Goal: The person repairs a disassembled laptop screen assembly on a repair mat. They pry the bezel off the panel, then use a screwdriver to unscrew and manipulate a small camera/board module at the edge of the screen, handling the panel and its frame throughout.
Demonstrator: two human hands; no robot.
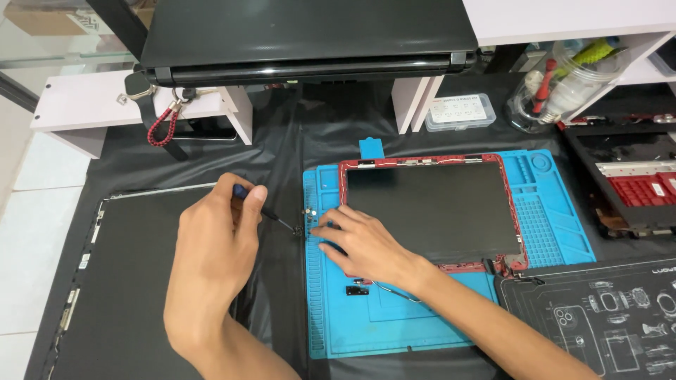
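Nearest the camera, the left hand is closed around a slim dark-handled screwdriver, whose tip meets a small dark part at the left edge of the blue silicone work mat. Just beside it, the right hand rests flat and loose on that mat, fingertips next to the tip and gripping nothing. Behind this hand, a red-framed laptop lid with a black panel lies on the mat, while a loose dark screen panel lies at far left.

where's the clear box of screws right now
The clear screw box sits at top centre-right of the head view, on the black cover just beyond the blue mat.
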